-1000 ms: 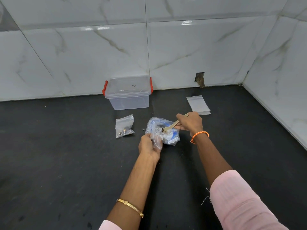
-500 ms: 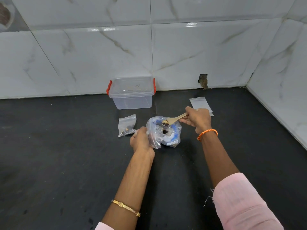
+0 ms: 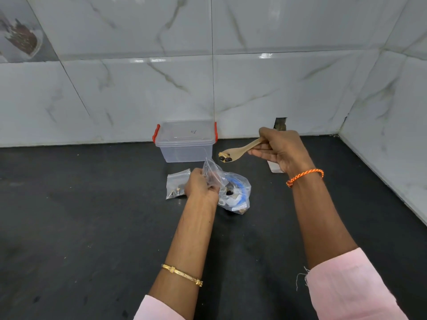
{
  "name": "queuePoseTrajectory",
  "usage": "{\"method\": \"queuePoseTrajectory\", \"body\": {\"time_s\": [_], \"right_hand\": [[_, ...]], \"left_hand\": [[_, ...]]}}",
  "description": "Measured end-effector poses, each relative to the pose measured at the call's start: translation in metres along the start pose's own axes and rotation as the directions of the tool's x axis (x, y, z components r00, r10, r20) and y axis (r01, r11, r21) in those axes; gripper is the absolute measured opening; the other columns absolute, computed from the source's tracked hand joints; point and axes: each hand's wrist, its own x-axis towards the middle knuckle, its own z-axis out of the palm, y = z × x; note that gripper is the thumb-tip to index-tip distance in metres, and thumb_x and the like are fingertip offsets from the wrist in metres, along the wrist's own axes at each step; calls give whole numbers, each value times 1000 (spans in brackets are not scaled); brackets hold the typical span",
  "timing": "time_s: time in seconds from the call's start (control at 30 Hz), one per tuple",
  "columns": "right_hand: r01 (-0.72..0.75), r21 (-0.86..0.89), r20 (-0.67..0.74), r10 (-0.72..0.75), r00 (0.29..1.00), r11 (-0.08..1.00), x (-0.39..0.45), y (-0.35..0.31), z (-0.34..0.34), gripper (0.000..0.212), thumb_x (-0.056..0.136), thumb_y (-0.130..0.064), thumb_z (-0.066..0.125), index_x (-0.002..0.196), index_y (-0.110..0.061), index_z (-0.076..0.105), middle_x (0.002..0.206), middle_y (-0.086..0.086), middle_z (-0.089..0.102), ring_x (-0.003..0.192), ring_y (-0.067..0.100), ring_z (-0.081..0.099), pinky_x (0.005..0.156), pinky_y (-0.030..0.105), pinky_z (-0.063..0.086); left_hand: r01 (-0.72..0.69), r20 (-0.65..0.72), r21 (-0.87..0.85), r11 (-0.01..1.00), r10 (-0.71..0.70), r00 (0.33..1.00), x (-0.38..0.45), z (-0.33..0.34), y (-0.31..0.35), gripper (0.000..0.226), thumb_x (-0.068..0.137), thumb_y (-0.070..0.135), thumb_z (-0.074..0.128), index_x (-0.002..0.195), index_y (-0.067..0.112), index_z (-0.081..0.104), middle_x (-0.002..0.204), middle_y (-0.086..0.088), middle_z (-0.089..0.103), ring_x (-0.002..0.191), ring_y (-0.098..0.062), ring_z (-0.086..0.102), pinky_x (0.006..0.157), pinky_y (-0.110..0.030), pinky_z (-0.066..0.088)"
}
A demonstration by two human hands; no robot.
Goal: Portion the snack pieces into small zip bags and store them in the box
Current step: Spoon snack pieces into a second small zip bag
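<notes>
Right hand grips a wooden spoon carrying snack pieces; left hand pinches a small zip bag mid-worktop.

Pink sleeves; gold bangle left wrist; orange thread bracelet right.

Noted a black worktop, dull and faintly smudged, spreading beneath and to every side of the left hand. Found white marble-veined wall tiles rising well beyond it. Spotted a small dark hole low in that wall, just behind the right hand. Saw a second tiled wall meeting the first off to that hand's right. Made out a grey tile with a brown-and-white picture high up, far left of the left hand.
</notes>
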Motion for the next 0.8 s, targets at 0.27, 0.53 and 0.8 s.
{"method": "queuePoseTrajectory", "body": {"time_s": [0.27,0.53,0.8], "right_hand": [[-17,-93,10,18,1000,996,-5,2,6,11,84,-1,56,75,5,56,51,13,66,46,18,67,44,20,54],[33,-195,18,-30,999,980,-7,2,13,15,85,-5,59,71,0,56,73,19,69,55,18,70,51,23,58],[99,-245,10,-99,995,965,-9,6,27,17,84,-7,61,68,-3,56,74,19,70,56,17,71,46,19,53]], "left_hand": [[-9,-41,58,998,11,999,-11,6,-2,21,90,-4,42,71,5,43,68,-6,44,57,-14,51,42,-22,48],[-171,-94,209,963,193,977,-9,5,-6,36,88,0,45,123,1,52,80,-9,50,62,-14,51,47,-24,42],[-235,-43,115,965,241,970,-6,8,-9,40,90,-1,47,130,5,44,82,-10,52,63,-16,56,46,-24,47]]}}
